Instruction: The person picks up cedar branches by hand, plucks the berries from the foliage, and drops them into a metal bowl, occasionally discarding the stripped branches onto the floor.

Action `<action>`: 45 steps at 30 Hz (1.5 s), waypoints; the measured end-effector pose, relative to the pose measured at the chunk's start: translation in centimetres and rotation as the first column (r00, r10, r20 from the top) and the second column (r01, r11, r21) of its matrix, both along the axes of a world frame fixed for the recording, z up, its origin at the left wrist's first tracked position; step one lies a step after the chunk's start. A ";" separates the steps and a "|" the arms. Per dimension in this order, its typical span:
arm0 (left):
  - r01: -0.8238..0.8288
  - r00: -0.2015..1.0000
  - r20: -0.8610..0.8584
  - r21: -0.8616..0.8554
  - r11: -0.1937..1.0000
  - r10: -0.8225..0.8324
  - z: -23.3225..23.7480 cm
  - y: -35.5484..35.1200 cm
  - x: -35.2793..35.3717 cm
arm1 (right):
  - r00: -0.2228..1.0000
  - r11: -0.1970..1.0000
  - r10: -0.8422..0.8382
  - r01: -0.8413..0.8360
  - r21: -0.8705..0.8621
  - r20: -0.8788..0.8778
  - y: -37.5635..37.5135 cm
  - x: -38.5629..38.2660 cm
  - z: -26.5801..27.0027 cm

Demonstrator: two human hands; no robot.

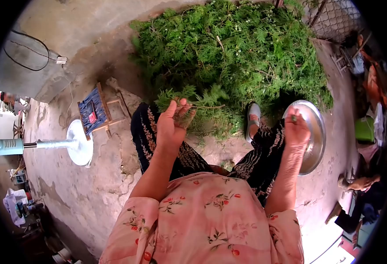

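My left hand (171, 126) is closed on a green leafy sprig (207, 107), pinching it between thumb and fingers with the woody stem pointing right. It is held over my left knee, in front of a large heap of feathery green branches (233, 48). My right hand (297, 132) is over the left side of a wide metal basin (320, 132), fingers curled together. A small green bit shows between those fingers; its kind is too small to make out. Most of the basin's inside is hidden by my hand and forearm.
A small wooden stool with a blue woven seat (97, 105) stands to the left, a phone-like object (90, 115) on it. Beyond it is a pedestal fan's round base (79, 149). A green container (364, 129) and clutter line the right. Another person's foot (361, 183) shows there.
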State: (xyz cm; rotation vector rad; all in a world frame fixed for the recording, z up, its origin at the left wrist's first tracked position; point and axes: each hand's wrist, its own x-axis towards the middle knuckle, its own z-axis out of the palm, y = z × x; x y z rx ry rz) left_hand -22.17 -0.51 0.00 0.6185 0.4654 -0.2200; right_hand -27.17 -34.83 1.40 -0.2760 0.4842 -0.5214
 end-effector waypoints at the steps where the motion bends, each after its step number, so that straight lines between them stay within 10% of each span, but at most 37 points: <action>1: -0.020 1.000 -0.010 -0.018 1.000 0.020 -0.3 0.2 0.2 | 0.994 0.991 -0.102 0.105 0.081 -0.045 -2.4 -0.1 -0.5; 6: -0.019 0.999 -0.048 -0.070 0.997 0.016 -1.1 0.2 0.9 | 0.921 0.946 -0.321 0.304 -0.110 -0.219 -12.0 -3.7 -3.5; 9: -0.029 0.997 -0.068 -0.059 0.998 0.025 -0.6 -0.2 0.8 | 0.913 0.903 -0.273 0.136 -0.407 -0.302 -14.8 -7.5 -6.4; 11: -0.065 0.997 -0.040 -0.039 0.997 0.064 -0.4 -0.8 0.7 | 0.637 0.234 -0.520 -0.534 -0.812 -0.569 -15.7 -10.0 -7.9; 13: -0.057 0.997 -0.053 -0.018 0.998 0.056 -1.3 -1.0 0.5 | 0.584 0.300 -0.594 -0.478 -0.826 -0.553 -15.8 -10.6 -8.1; 15: 0.036 0.999 -0.028 0.021 0.999 -0.036 -2.3 -1.2 0.0 | 0.902 0.691 -0.367 0.100 -0.716 -0.228 -10.2 -7.3 -2.9; 17: 0.061 0.997 -0.043 0.038 0.997 -0.060 -2.1 -2.2 -0.3 | 0.910 0.332 -0.214 -0.274 -0.902 -0.355 -3.4 -4.3 0.6; 19: 0.108 0.987 -0.125 0.054 0.993 -0.100 -2.4 -3.0 -0.4 | 0.831 0.078 0.066 -0.556 -0.828 -0.552 2.4 -2.2 1.9; 20: 0.135 0.986 -0.109 0.048 0.990 -0.129 -2.6 -3.2 -0.3 | 0.819 0.157 0.366 -0.522 -0.838 -0.441 4.6 -1.7 1.3; 22: 0.167 0.982 -0.099 0.058 0.984 -0.161 -2.7 -3.8 0.5 | 0.621 -0.109 0.431 -0.684 -0.721 -0.655 7.5 0.2 0.0; 32: 0.200 0.977 -0.010 0.403 0.893 -0.214 -1.4 -3.0 10.3 | 0.773 -0.150 0.267 -0.557 -0.817 -0.576 8.1 6.1 -5.2; 34: 0.196 0.970 0.054 0.415 0.889 -0.239 -1.1 -1.9 12.8 | 0.897 -0.706 0.146 -0.201 -0.679 -0.417 6.6 5.3 -8.0; 36: 0.192 0.970 0.063 0.399 0.897 -0.236 -1.4 -1.0 15.1 | 0.576 -0.991 -0.130 -0.057 0.119 -0.807 4.2 1.9 -13.1; 37: 0.192 0.969 0.068 0.394 0.899 -0.237 -1.4 -0.6 16.0 | 0.137 -0.973 -0.226 -0.083 0.216 -0.964 2.9 -0.1 -16.6; 39: 0.183 0.972 0.063 0.386 0.904 -0.224 -1.4 -0.3 17.7 | -0.125 -0.956 -0.272 0.151 0.253 -0.954 1.6 -2.6 -17.0; 43: 0.138 0.984 0.062 0.343 0.929 -0.169 -1.4 0.0 19.5 | 0.137 -0.976 -0.199 0.066 0.209 -0.970 0.9 -0.6 -21.6; 45: 0.077 0.993 0.061 0.326 0.942 -0.103 -0.9 -0.5 19.7 | 0.039 -0.980 -0.119 -0.163 0.111 -0.992 2.0 2.9 -21.0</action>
